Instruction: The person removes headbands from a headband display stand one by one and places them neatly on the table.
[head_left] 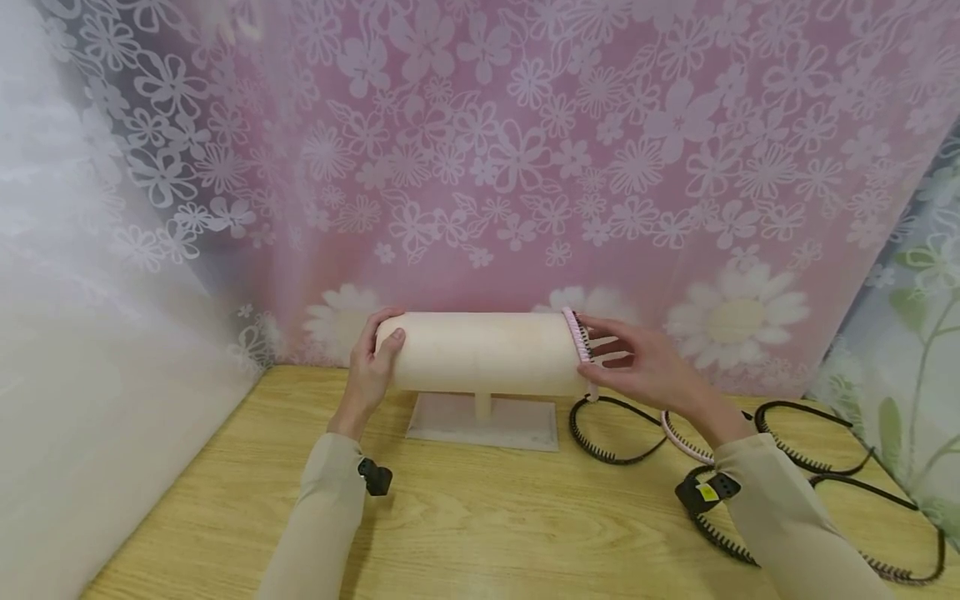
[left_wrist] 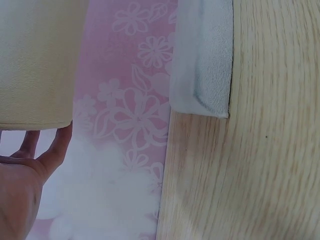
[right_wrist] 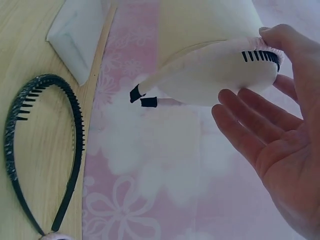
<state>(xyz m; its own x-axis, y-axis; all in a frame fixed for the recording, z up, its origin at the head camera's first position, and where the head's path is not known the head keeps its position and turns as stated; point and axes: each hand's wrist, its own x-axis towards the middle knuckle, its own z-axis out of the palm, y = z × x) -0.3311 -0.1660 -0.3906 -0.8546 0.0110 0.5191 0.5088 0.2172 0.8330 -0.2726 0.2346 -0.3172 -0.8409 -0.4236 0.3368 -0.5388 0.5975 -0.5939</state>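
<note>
A cream padded roll of a headband display stand (head_left: 480, 354) lies level on a short post above a pale flat base (head_left: 517, 427). My left hand (head_left: 369, 367) grips its left end, thumb on the front face. In the left wrist view, fingertips (left_wrist: 63, 135) meet the roll's end edge. At the opposite end, my right hand (head_left: 648, 362) pinches a pink headband (head_left: 577, 335) with black comb teeth, which sits round the roll's rim. The right wrist view shows the thumb (right_wrist: 275, 37) on the band, other fingers spread beside the end face, and the band's black tips hanging below.
On the wooden table (head_left: 465, 517), a black toothed headband (head_left: 600, 456) lies right of the base. Another pink headband (head_left: 682, 443) and several black ones, including one at the far right (head_left: 795, 457), lie around and under my right forearm. Floral curtains (head_left: 487, 167) close off the back and sides.
</note>
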